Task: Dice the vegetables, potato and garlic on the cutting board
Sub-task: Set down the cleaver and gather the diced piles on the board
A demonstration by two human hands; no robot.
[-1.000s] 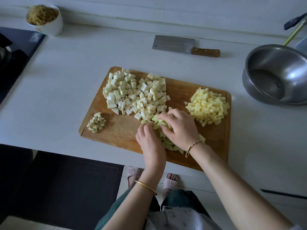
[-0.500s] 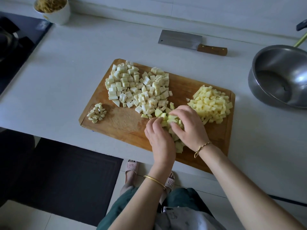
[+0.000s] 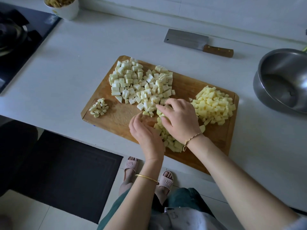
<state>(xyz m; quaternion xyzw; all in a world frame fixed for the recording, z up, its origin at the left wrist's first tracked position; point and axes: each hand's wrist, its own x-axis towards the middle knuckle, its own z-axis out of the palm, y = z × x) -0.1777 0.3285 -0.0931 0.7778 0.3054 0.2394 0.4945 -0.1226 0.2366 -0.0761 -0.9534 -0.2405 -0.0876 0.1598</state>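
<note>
On the desk (image 3: pixel 99 47) a wooden cutting board (image 3: pixel 119 120) is laid. Chopped garlic (image 3: pixel 99 107) is seen at its left end, pale vegetable cubes (image 3: pixel 141 82) at the far middle, and yellow potato dice (image 3: pixel 213 105) at the right end. A greenish diced pile (image 3: pixel 172 143) near the front edge is enclosed by both hands. The left hand (image 3: pixel 146 133) is cupped loosely against its left side. The right hand (image 3: pixel 179 120) is laid over it with bent fingers; whether pieces are gripped cannot be told. A cleaver (image 3: pixel 186 40) is lying beyond the board.

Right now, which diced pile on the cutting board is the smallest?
The garlic pile at the left end of the board, alone; the pale heap, the yellow heap and the greenish pile at the front edge are much bigger.
</note>
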